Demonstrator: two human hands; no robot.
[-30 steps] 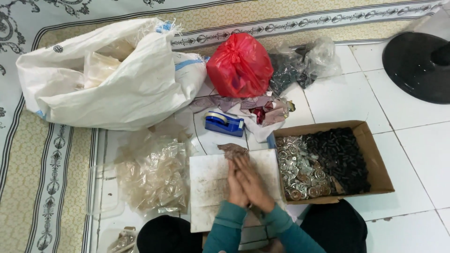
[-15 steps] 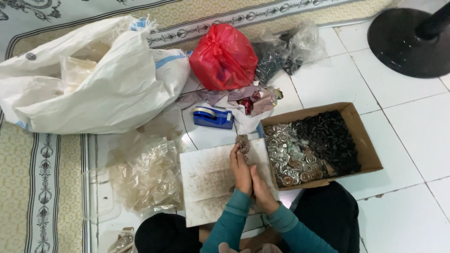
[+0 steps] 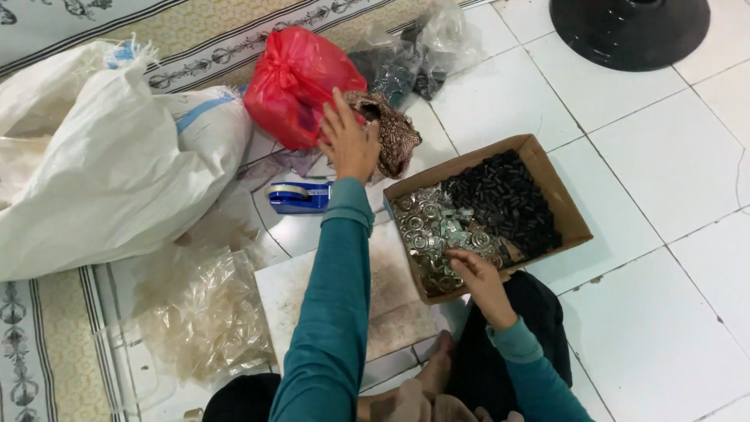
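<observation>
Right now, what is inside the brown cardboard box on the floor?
The cardboard box holds small silver metal parts on its left and small black parts on its right. The right hand covers some silver ones; deeper layers are hidden.

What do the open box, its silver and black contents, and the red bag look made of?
Box: brown corrugated cardboard, matte, with raw folded flaps. Silver pieces: likely metal, bright glinting rings and plates. Black pieces: dull, maybe plastic or rubber; too small to tell. Red bag: thin glossy plastic film, crinkled and knotted.
</observation>
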